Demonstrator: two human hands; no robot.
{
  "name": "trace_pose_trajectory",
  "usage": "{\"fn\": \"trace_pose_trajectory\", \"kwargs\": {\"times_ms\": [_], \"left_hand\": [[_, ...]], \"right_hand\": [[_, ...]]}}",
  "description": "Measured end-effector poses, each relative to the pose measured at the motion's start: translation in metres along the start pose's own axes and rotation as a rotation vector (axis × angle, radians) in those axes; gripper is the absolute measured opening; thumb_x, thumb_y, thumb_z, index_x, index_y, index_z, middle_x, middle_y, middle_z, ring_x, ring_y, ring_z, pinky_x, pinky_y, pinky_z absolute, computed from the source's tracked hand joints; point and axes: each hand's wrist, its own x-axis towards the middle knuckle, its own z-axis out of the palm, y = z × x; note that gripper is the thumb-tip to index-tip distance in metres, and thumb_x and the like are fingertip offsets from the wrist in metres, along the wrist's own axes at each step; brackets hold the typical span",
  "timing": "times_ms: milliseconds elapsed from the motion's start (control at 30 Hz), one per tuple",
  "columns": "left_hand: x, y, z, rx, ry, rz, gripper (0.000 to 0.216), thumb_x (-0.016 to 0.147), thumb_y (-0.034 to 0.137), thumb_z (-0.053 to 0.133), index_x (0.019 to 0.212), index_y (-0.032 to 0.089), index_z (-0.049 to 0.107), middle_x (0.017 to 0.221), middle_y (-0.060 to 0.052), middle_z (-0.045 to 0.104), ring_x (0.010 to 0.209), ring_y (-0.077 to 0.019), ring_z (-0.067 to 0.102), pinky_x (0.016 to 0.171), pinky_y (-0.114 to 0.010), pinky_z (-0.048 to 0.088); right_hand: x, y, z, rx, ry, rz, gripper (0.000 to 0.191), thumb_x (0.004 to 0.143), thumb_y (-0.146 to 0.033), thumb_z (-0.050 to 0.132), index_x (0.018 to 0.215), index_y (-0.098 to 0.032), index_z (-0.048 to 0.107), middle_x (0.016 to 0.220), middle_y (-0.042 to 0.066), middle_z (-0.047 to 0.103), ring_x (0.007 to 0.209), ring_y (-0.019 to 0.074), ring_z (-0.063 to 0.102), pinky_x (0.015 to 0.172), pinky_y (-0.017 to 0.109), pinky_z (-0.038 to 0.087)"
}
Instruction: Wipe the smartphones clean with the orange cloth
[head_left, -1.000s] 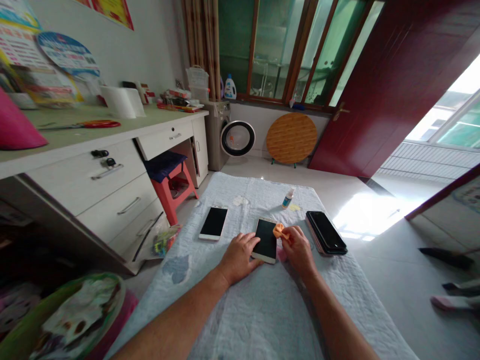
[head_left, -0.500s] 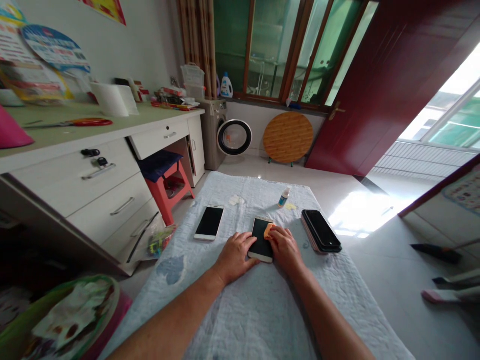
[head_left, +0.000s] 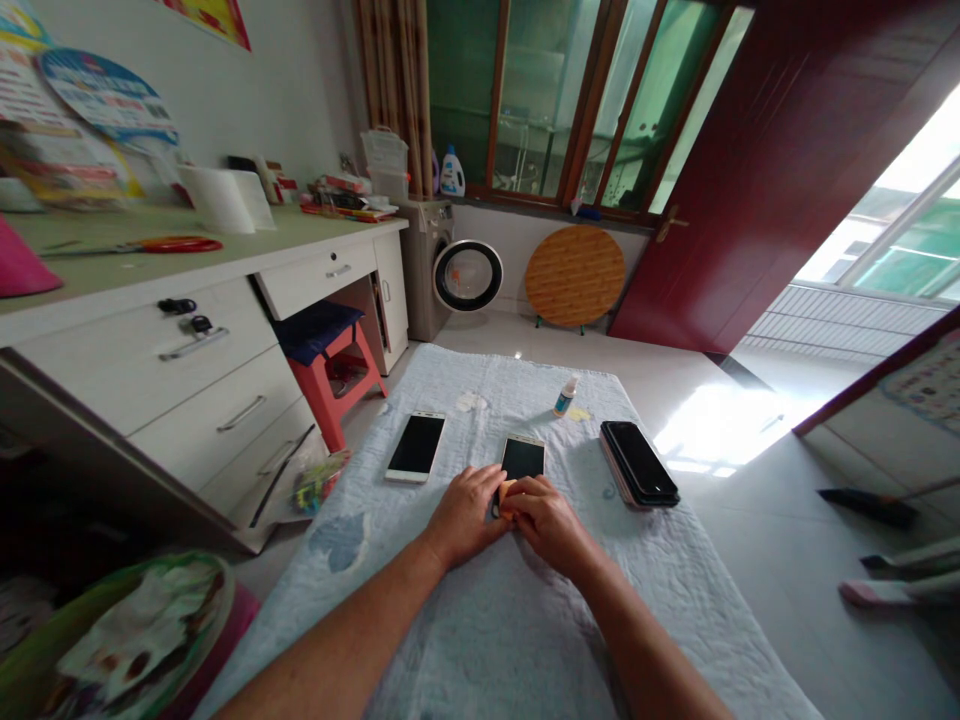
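A smartphone (head_left: 523, 457) with a dark screen and pale frame lies face up in front of me, its lower part covered by my hands. My left hand (head_left: 466, 512) grips its left side, fingertips on the edge and thumb near the bottom. In my right hand (head_left: 553, 522) a small orange cloth (head_left: 508, 488) is pinched and pressed on the lower left of the screen. Another white smartphone (head_left: 415, 447) lies flat to the left. To the right is a stack of dark phones (head_left: 639, 463). A small spray bottle (head_left: 566, 396) stands behind, towards the right.
A pale blue quilted cloth (head_left: 480, 630) covers the table. A bin (head_left: 217, 640) with waste stands at lower left. Along the left are a white desk (head_left: 217, 290) and a red stool (head_left: 337, 385). A washing machine (head_left: 429, 265) with its door open is farther back.
My right hand has moved the orange cloth from the upper right of the screen down and left to its lower left. My left hand stays at the phone's left side.
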Motion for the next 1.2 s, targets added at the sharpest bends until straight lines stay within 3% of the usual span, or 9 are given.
{"fn": "trace_pose_trajectory", "kwargs": {"times_ms": [333,533,767,900,1067,1200], "left_hand": [[0.000,0.001,-0.005,0.015,-0.022,0.025,0.063,0.076,0.053,0.069,0.127,0.018,0.056,0.134,-0.013,0.056,0.120,-0.0301,0.052,0.103,-0.046,0.039],[0.000,0.001,-0.004,0.009,-0.012,0.022,0.063,0.077,0.054,0.068,0.128,0.019,0.055,0.134,-0.013,0.056,0.120,-0.0298,0.053,0.103,-0.046,0.039],[0.000,0.002,-0.004,0.021,-0.021,0.007,0.063,0.075,0.051,0.071,0.126,0.017,0.056,0.134,-0.013,0.056,0.121,-0.0307,0.052,0.103,-0.046,0.040],[0.000,0.000,-0.002,0.008,0.003,0.019,0.060,0.077,0.052,0.068,0.125,0.017,0.057,0.132,-0.012,0.057,0.119,-0.0300,0.053,0.102,-0.045,0.040],[0.000,-0.001,0.000,-0.031,0.016,0.005,0.062,0.075,0.038,0.071,0.129,0.017,0.052,0.132,-0.011,0.057,0.117,-0.0278,0.053,0.101,-0.042,0.042],[0.000,-0.001,-0.001,-0.044,0.022,-0.009,0.059,0.072,0.033,0.073,0.125,0.017,0.054,0.130,-0.011,0.058,0.117,-0.0280,0.053,0.101,-0.042,0.042]], "right_hand": [[0.008,0.040,-0.005,-0.133,0.259,0.156,0.028,0.085,-0.008,0.047,0.091,-0.019,0.072,0.103,0.007,0.069,0.091,0.0195,0.057,0.085,0.033,0.042],[0.005,0.034,-0.014,-0.145,0.148,0.183,0.029,0.077,-0.002,0.048,0.079,-0.019,0.071,0.090,0.005,0.067,0.085,0.0172,0.058,0.082,0.030,0.041],[-0.004,0.008,-0.029,-0.054,-0.032,0.161,0.027,0.072,0.002,0.048,0.067,-0.018,0.065,0.078,0.001,0.058,0.075,0.0129,0.055,0.072,0.024,0.040],[0.001,-0.002,-0.017,-0.025,-0.057,0.109,0.026,0.074,0.002,0.049,0.068,-0.018,0.065,0.080,0.002,0.058,0.078,0.0133,0.054,0.074,0.025,0.039],[0.012,-0.005,0.010,-0.059,0.008,0.068,0.022,0.079,-0.003,0.053,0.077,-0.019,0.067,0.089,0.003,0.062,0.085,0.0159,0.052,0.079,0.027,0.039],[0.014,-0.007,0.016,-0.078,0.017,0.054,0.019,0.083,-0.008,0.055,0.082,-0.021,0.069,0.092,0.004,0.063,0.087,0.0171,0.050,0.078,0.028,0.039]]}}
